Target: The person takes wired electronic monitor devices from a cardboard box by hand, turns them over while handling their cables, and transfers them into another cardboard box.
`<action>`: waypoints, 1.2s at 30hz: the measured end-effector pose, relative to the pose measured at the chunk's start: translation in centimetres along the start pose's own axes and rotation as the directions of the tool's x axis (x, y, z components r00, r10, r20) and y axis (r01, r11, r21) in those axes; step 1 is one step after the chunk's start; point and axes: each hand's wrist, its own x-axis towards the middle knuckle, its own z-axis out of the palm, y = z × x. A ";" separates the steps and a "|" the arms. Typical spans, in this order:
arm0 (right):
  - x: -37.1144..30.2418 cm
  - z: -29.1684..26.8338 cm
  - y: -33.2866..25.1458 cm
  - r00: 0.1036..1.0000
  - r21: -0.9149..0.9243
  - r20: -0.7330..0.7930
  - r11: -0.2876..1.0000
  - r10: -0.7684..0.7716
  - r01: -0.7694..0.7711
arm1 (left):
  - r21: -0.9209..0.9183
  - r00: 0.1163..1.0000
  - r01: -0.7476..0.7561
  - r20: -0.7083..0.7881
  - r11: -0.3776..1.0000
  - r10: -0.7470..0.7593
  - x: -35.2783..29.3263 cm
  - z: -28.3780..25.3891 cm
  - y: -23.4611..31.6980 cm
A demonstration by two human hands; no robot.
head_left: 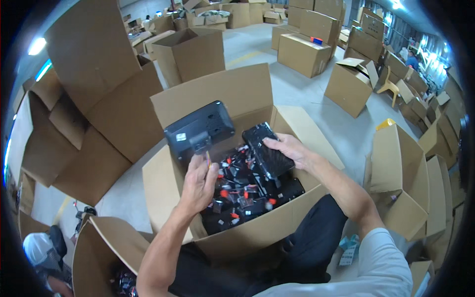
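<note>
Over an open cardboard box [213,91] between my knees, my left hand [198,184] is closed at the lower edge of a black screen unit [210,122], by its mount and a thin coloured cable. The unit is tilted up, its back with a small white label toward me. My right hand [293,150] grips a flat black rectangular device [267,156], thumb on top and fingers hidden beneath. Below both hands, the box holds a heap of black electronic units [242,198] with cables and red and white connectors.
Tall cardboard boxes [94,123] stand close on my left. Another open carton [109,237] with dark parts is at lower left, near a person in a white cap [39,250]. Open cartons [401,173] line my right. Farther off are more boxes [304,52] and a yellow chair [389,88].
</note>
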 end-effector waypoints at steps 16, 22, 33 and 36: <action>3.9 -4.3 6.9 0.909 -0.075 0.287 0.953 0.301 -0.292 | -0.015 0.811 -0.044 0.583 0.999 0.044 -2.7 4.9 -3.6; 3.2 -1.8 7.6 0.893 -0.365 0.324 0.913 0.311 -0.185 | 0.014 0.790 -0.144 0.604 0.989 0.106 -3.1 3.3 -3.6; 1.9 1.0 8.3 0.895 -0.629 0.444 0.722 0.030 0.288 | -0.410 0.630 0.776 0.494 0.479 -0.599 -1.8 5.0 -5.3; 3.6 0.1 7.1 0.993 -0.349 0.118 0.935 -0.031 0.070 | -0.647 0.681 0.656 0.286 0.389 -0.674 -0.6 5.8 -5.7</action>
